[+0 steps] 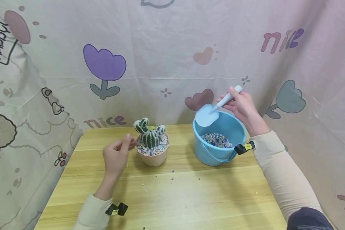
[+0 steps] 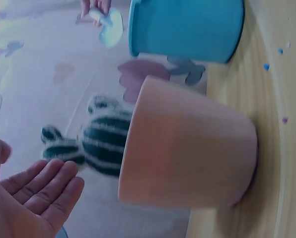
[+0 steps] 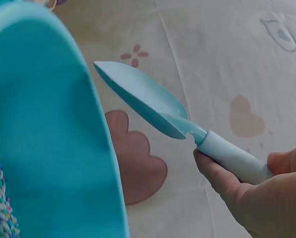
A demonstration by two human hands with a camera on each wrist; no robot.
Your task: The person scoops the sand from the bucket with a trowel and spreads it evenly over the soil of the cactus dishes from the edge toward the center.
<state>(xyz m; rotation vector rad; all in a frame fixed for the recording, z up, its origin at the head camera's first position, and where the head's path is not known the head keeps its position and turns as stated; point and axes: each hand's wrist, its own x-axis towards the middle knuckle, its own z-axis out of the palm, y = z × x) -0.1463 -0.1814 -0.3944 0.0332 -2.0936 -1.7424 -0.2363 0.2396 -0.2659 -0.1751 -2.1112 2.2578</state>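
Observation:
My right hand (image 1: 244,107) grips the handle of a light blue hand trowel (image 1: 206,116) over the back of a blue bucket (image 1: 204,156). The trowel blade points left, tilted down, and no stones show on it. Small multicoloured pebbles (image 1: 217,140) cover the bucket's bottom. To the left stands a pale pink flowerpot (image 1: 153,159) with a green-and-white cactus (image 1: 151,139) set in similar pebbles. Beside the pot's left side is my left hand (image 1: 116,155), holding nothing. Its fingers (image 2: 53,191) are extended together near the cactus in the left wrist view.
Pot and bucket stand on a wooden table (image 1: 172,204), near its back edge. A printed cloth (image 1: 161,57) hangs right behind them. Several loose pebbles lie scattered in front of the pot. The bucket's handle (image 1: 215,158) hangs down at its front.

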